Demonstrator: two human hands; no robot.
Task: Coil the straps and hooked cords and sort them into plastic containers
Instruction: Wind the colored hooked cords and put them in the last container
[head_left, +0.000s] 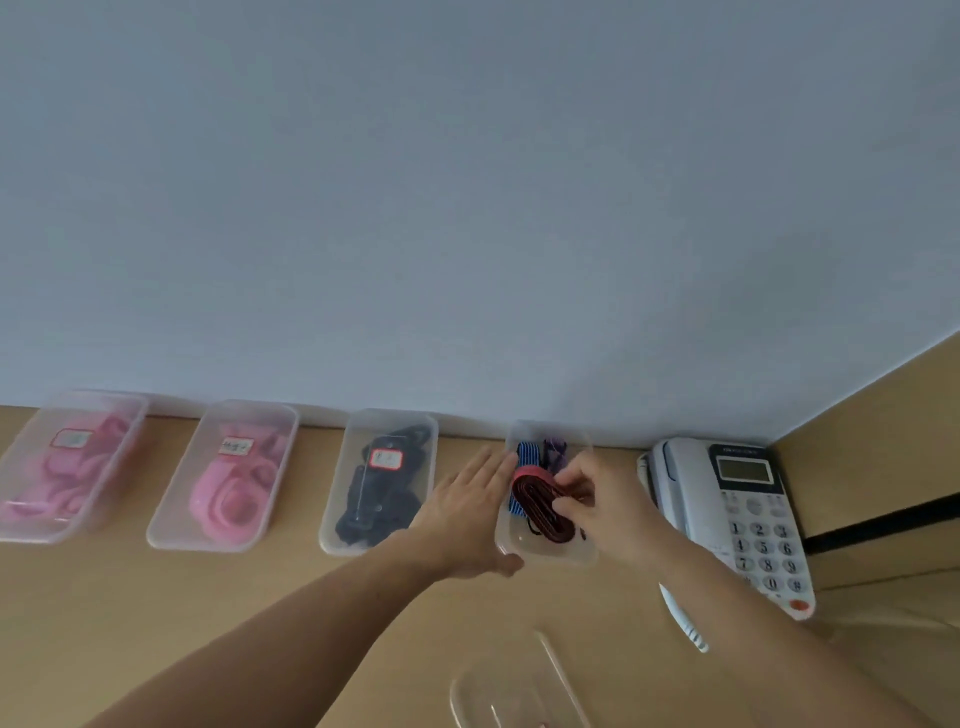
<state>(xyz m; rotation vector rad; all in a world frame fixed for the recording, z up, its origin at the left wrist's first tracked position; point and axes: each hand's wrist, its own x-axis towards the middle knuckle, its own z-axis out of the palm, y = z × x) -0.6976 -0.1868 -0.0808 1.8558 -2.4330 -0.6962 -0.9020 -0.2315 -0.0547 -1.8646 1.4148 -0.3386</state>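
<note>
Head view: my right hand (597, 501) pinches the red coil (537, 501), grasping it in the fourth tub (550, 560). The coil lies just left of those fingers, long axis running roughly along the tub's length, wall towards me. My left hand (467, 514) is flat, fingers straight, against the tub's left wall. The right is the nearer, so I reckon release comes there. Count: four tubs, two holding pink, one black, one mixed; one phone (748, 519); one lid (519, 686).
</note>
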